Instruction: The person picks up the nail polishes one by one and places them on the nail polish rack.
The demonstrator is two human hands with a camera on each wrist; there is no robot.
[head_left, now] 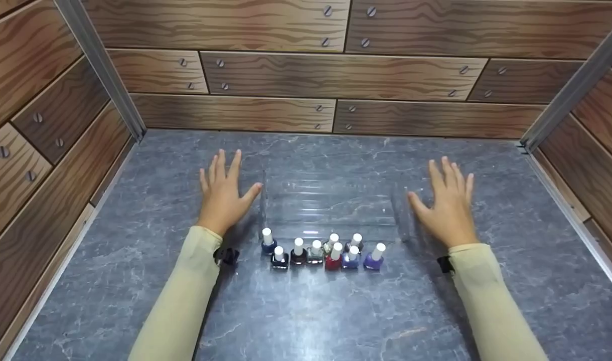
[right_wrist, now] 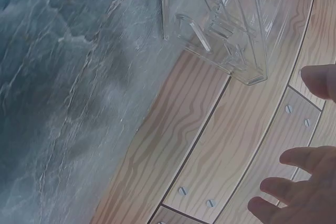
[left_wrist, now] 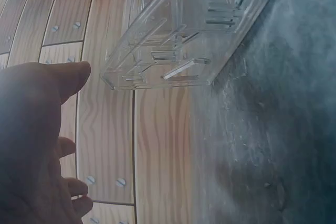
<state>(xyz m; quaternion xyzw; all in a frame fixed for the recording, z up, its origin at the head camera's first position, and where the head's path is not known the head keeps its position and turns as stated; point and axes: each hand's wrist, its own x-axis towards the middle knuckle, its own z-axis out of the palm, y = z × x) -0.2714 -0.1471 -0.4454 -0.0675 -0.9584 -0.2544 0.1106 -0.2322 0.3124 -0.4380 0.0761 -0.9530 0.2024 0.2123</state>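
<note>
A clear plastic rack (head_left: 331, 205) with ridged tiers stands on the grey marbled table. My left hand (head_left: 224, 198) is spread just left of it, thumb toward its side, holding nothing. On the other side my right hand (head_left: 444, 205) is likewise spread, its thumb close to the rack's right end. Several small nail polish bottles with white caps are grouped along the rack's front, among them a dark blue bottle (head_left: 269, 245), a red bottle (head_left: 333, 260) and a purple bottle (head_left: 373, 260). In the left wrist view the rack's transparent side panel (left_wrist: 184, 35) shows beyond the thumb.
Wood-patterned panels (head_left: 266, 75) with printed screws wall the table (head_left: 296, 321) at the back and both sides. Grey metal posts (head_left: 103, 70) stand at the rear corners. A dark band (head_left: 228, 255) sits on the left wrist, over a pale yellow sleeve.
</note>
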